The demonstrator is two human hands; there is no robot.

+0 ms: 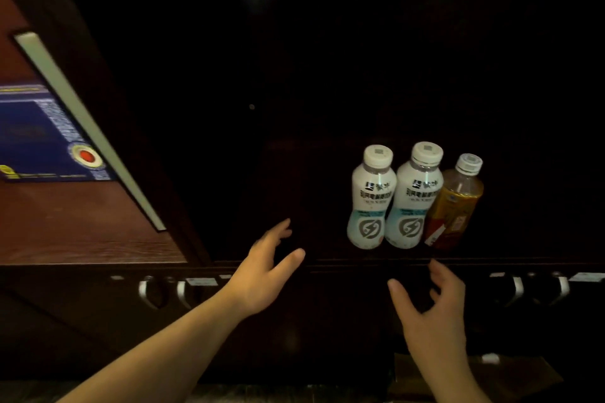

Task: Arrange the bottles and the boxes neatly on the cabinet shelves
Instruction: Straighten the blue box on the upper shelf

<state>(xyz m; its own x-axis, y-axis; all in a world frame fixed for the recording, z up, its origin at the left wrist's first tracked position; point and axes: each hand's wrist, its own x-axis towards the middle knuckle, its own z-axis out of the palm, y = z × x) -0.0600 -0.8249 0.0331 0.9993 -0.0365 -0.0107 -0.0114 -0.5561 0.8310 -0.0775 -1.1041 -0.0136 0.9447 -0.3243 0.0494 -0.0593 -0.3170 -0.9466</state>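
Note:
Two white drink bottles (pixel 371 198) (pixel 414 196) with white caps stand side by side on a dark cabinet shelf (pixel 360 260), touching each other. An amber tea bottle (pixel 455 203) leans against the right white one. My left hand (pixel 268 267) hovers over the shelf edge, left of the bottles, fingers spread and holding nothing. My right hand (pixel 432 314) is below the shelf edge, under the amber bottle, fingers apart and empty. A blue box (pixel 42 137) lies on the brown wooden shelf at the far left.
The cabinet interior is very dark. An open door with a pale edge strip (pixel 85 127) slants at left. Metal drawer handles (pixel 147 291) (pixel 517 289) sit under the shelf edge. A brown object (pixel 523 373) lies at the bottom right.

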